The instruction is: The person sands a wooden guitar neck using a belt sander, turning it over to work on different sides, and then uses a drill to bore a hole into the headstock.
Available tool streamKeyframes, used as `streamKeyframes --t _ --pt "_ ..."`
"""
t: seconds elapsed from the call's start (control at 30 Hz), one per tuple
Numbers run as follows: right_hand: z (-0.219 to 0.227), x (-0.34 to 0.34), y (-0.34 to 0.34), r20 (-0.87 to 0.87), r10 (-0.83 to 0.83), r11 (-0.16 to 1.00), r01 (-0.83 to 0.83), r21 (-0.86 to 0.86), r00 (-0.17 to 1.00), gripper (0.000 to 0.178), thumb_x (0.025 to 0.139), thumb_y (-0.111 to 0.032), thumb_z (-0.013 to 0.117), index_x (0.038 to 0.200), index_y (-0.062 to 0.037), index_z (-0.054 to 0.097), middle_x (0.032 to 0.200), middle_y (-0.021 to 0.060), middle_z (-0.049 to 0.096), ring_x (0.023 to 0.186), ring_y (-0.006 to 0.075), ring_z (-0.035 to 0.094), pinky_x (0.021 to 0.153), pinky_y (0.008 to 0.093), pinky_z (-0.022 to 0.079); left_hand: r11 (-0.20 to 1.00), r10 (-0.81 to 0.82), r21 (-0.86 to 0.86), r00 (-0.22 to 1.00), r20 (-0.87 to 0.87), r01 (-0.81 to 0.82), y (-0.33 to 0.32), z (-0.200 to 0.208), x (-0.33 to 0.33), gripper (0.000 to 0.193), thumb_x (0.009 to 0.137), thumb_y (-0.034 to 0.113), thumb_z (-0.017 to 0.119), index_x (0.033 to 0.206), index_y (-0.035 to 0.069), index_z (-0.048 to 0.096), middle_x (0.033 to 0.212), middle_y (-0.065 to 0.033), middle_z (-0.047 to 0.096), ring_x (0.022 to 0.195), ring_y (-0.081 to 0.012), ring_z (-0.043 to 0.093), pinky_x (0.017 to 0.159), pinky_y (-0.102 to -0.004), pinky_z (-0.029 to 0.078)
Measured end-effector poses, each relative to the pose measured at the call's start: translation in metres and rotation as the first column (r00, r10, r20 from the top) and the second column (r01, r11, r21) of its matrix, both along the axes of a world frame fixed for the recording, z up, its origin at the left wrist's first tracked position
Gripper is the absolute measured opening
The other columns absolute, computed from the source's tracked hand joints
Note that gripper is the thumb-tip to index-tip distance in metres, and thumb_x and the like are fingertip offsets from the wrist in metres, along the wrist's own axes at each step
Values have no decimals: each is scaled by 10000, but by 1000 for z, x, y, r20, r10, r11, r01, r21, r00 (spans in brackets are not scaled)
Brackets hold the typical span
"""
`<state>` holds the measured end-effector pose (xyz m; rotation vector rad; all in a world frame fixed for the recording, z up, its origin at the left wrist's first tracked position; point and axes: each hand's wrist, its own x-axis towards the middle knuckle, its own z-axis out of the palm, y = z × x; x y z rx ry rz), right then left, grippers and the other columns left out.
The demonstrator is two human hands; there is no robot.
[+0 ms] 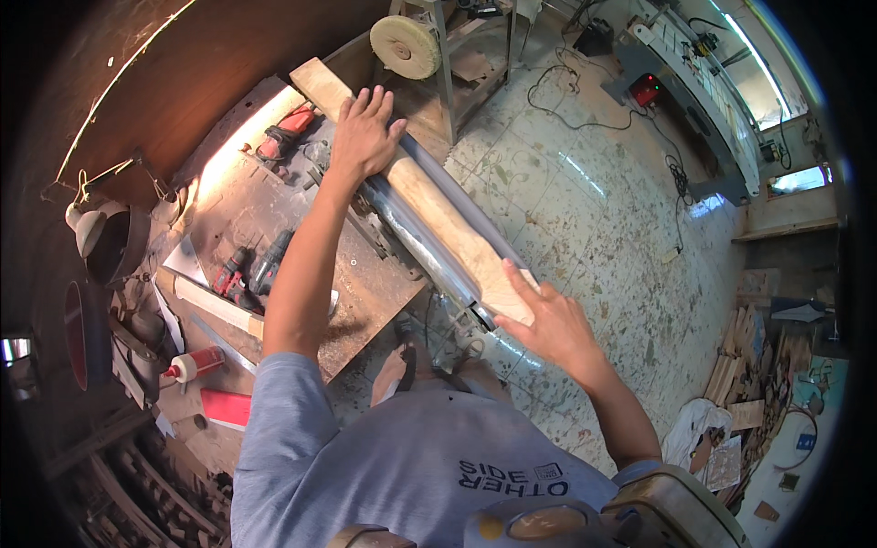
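Note:
A long pale wooden board [438, 208] lies lengthwise on a narrow metal-bedded machine [422, 239] that looks like a jointer, slanting from far left to near right. My left hand [365, 137] rests on top of the board toward its far end, fingers stretched out and somewhat spread. At the near end my right hand [555, 331] holds the board, with the index finger along its right side and the thumb at its end. The board's underside is hidden against the machine.
Left of the machine, a dusty workbench [365, 306] bears two cordless drills [270, 262], a red power tool [290, 128] and a red-and-white bottle [194, 364]. A round buffing wheel [405, 47] stands beyond the board. Wood offcuts [731, 370] pile up at the right; cables [585, 123] cross the floor.

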<state>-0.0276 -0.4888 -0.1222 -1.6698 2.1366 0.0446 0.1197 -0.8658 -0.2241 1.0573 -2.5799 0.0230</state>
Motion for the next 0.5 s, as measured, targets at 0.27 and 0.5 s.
streamKeyframes --t 0.27,0.5 --pt "5 -13 -11 -29 -11 1000 11 9 1000 850 916 -548 680 1626 -279 299 1063 325 652 872 508 707 778 530 589 999 26 -34 1000 -12 -26 -7 2 -14 652 1061 485 408 1551 54 414 1635 -141 372 1532 -330 292 1260 -482 189" --pt "2 -3 13 31 22 1000 -22 -15 999 866 916 -535 686 1630 -248 289 1021 321 649 841 491 708 761 528 580 1000 -2 -10 996 -92 1 15 -1 2 639 1050 451 429 1522 21 449 1606 -167 413 1517 -347 321 1253 -486 202"
